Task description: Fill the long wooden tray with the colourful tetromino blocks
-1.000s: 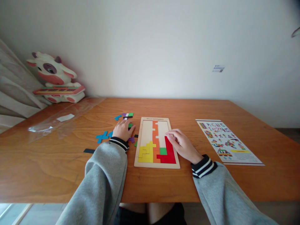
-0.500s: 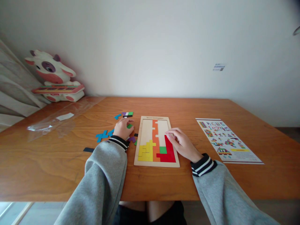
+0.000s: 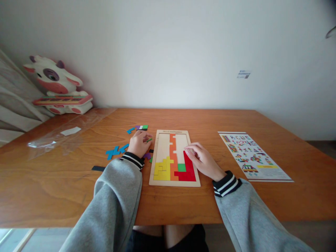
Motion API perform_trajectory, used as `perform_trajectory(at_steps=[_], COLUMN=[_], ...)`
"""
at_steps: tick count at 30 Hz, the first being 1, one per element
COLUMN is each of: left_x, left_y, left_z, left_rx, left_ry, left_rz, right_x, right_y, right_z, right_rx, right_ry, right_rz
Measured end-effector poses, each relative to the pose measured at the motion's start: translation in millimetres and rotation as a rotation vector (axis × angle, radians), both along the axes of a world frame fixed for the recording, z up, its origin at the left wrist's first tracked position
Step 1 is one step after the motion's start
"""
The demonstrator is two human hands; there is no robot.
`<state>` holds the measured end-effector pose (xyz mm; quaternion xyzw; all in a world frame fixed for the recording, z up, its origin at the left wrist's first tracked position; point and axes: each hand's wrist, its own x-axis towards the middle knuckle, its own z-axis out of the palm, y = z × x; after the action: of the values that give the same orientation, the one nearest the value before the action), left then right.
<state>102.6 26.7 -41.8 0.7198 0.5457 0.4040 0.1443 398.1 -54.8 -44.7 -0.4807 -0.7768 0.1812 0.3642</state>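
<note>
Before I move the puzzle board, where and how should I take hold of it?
Grip the puzzle board by its long rims: left hand from the left, right hand from the right. It lies flat, and those straight edges frame the coloured pieces, so I'd keep it level. The left hand pinches a green piece to put down first.

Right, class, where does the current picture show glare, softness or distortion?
Head view: glare streaks the clear plastic; the wall is brightest mid-picture, the upper right corner dark; small print on the sheet unreadable; the green piece in the left hand looks soft; the sleeves look stretched towards the bottom corners.
</note>
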Motion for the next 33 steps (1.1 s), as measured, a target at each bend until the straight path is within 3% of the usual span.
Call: perform_trajectory(at_steps=[3,9,14,21,27,33], left_x=[8,36,49,52,45,40], left_y=[-6,-31,-42,-44,-43,-44], left_z=[4.6,17.1,13.3,2.0,15.5,21.7], left_rx=[0.075,0.201,0.210,0.208,0.181,0.096], left_ry=[0.023,0.056,0.098,0.065,0.195,0.282], left_rz=[-0.104,-0.446,-0.673,-0.641,-0.627,-0.467], right_x=[0,-4,-9,-16,-14,-12], right_y=[0,-5,-9,-11,-7,-6], right_z=[0.7,7.6,12.3,12.2,4.8,5.0], right_rx=[0.013,0.086,0.087,0.074,0.019,-0.005], right_ry=[0.001,0.018,0.033,0.078,0.157,0.146], right_rz=[-0.005,0.059,0.130,0.147,-0.043,-0.019])
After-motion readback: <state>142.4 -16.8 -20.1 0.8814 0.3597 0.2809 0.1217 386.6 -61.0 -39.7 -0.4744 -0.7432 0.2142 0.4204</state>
